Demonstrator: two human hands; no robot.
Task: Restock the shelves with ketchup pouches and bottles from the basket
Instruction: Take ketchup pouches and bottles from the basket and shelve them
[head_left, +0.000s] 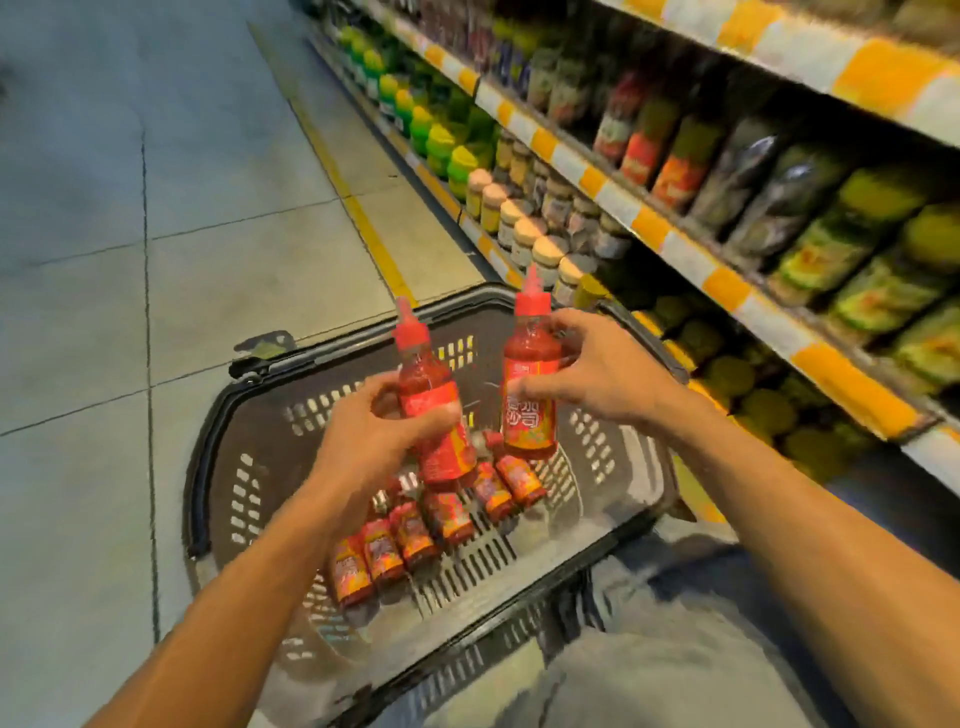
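Both hands were raised above the dark plastic basket (218, 467), each holding one red ketchup bottle. The left hand (374, 441) gripped the left bottle (431, 410) round its lower body, cap tilted slightly left. The right hand (597, 374) clasped the right bottle (530, 384) at mid-body, near upright. More ketchup bottles (415, 530) lay flat on the basket floor directly beneath the hands. The stocked shelves (675, 239) stood to the right.
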